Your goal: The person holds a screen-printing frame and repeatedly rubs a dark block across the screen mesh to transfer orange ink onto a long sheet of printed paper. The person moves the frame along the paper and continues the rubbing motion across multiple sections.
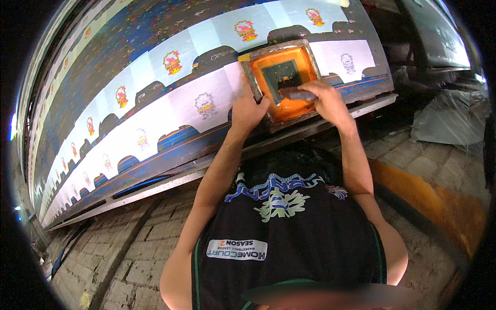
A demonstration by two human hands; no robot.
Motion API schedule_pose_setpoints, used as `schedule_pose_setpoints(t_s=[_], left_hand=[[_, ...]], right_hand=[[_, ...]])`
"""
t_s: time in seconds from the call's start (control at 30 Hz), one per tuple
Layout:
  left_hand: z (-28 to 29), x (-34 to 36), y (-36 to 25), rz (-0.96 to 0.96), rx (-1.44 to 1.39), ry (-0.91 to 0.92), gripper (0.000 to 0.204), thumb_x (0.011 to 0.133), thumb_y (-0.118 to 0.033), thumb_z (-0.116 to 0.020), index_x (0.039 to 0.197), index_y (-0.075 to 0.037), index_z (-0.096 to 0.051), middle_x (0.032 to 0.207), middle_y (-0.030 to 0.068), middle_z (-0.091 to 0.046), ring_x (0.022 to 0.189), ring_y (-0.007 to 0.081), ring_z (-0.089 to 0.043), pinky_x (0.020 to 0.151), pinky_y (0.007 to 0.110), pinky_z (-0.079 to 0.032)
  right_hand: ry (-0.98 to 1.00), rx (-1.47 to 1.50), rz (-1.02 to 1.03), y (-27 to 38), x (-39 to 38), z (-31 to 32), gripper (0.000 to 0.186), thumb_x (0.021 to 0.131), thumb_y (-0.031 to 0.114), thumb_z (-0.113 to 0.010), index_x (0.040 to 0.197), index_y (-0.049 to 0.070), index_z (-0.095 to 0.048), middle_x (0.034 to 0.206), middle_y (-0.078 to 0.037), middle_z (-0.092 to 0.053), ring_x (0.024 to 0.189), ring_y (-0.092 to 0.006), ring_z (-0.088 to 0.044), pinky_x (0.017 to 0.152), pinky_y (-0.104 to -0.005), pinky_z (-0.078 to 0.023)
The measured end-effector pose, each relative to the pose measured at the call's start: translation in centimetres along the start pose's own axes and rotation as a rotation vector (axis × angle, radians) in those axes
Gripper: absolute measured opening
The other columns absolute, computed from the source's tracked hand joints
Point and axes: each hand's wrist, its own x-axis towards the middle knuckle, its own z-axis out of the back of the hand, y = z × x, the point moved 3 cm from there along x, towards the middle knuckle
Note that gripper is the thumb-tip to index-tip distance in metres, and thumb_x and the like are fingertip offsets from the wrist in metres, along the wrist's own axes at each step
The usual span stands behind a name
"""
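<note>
A screen printing frame (311, 57) with a worn wooden rim lies on the printing table over the near row of white fabric pieces. Its mesh is orange around a dark rectangular middle. At the frame's left side, my left hand (249, 111) grips the rim, thumb on top. My right hand (333, 103) is closed on a dark squeegee (297, 94), which rests inside the frame on the near part of the mesh. To the left of the frame lies a white fabric piece (188, 98) with a dark outline print; another white piece (359, 58) shows on its right.
Beyond, a row of pale blue pieces (201, 39) carries coloured prints. The paint-spattered table (129, 41) curves away to the left, with a metal rail (377, 105) along its near edge. Grey plastic sheeting (449, 116) lies at the right, above a brick floor (129, 258).
</note>
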Motion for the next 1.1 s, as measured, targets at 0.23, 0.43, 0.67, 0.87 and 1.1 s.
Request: schedule_pose_setpoints(t_s=[0.23, 0.43, 0.67, 0.87, 1.1], left_hand=[[0.1, 0.0, -0.4, -0.014, -0.02, 0.001, 0.107, 0.094, -0.034, -0.076, 0.176, 0.002, -0.018, 0.14, 0.0375, -0.068, 0.118, 0.0531, -0.073, 0.105, 0.056, -0.059], [0.0, 0.0, -0.2, 0.036, -0.021, 0.022, 0.107, 0.095, -0.033, -0.076, 0.177, -0.001, -0.016, 0.138, 0.0371, -0.069, 0.12, 0.0536, -0.072, 0.105, 0.055, -0.058], [-0.3, 0.2, 0.5, -0.167, 0.135, -0.148, 0.107, 0.096, -0.034, -0.076, 0.175, 0.004, -0.015, 0.105, 0.0339, -0.077, 0.095, 0.0548, -0.076, 0.085, 0.059, -0.063], [-0.5, -0.4, -3.4, 0.031, 0.19, -0.048, 0.103, 0.099, -0.029, -0.073, 0.175, 0.006, -0.014, 0.102, 0.0363, -0.078, 0.092, 0.0529, -0.079, 0.079, 0.056, -0.064], [-8.9, 3.0, -11.1, -0.017, 0.204, -0.087, 0.106, 0.1, -0.032, -0.076, 0.174, 0.009, -0.013, 0.092, 0.033, -0.078, 0.085, 0.0488, -0.08, 0.073, 0.053, -0.065]], right_hand=[[-0.069, -0.049, 0.011, 0.7, -2.7, -0.8, 0.057, 0.085, -0.016, -0.061, 0.132, 0.011, -0.078, 0.135, -0.01, -0.078, 0.129, -0.035, -0.072, 0.109, -0.048, -0.061], [-0.063, -0.039, 0.013, 0.7, -2.7, -0.7, 0.055, 0.085, -0.013, -0.062, 0.131, 0.012, -0.078, 0.13, -0.009, -0.078, 0.127, -0.0334, -0.072, 0.108, -0.0481, -0.061], [-0.06, -0.062, 0.11, 0.0, -2.8, -0.7, 0.057, 0.084, -0.011, -0.065, 0.135, 0.013, -0.078, 0.132, -0.008, -0.076, 0.128, -0.0318, -0.071, 0.111, -0.0471, -0.059], [-0.02, 0.059, 0.22, -3.6, -1.8, 1.4, 0.053, 0.083, -0.007, -0.066, 0.133, 0.008, -0.077, 0.127, -0.01, -0.075, 0.124, -0.0348, -0.069, 0.11, -0.0481, -0.056], [-0.051, 0.078, 0.199, -13.6, -3.0, 7.3, 0.05, 0.085, -0.003, -0.066, 0.132, 0.01, -0.078, 0.126, -0.01, -0.072, 0.125, -0.0345, -0.067, 0.111, -0.0476, -0.055]])
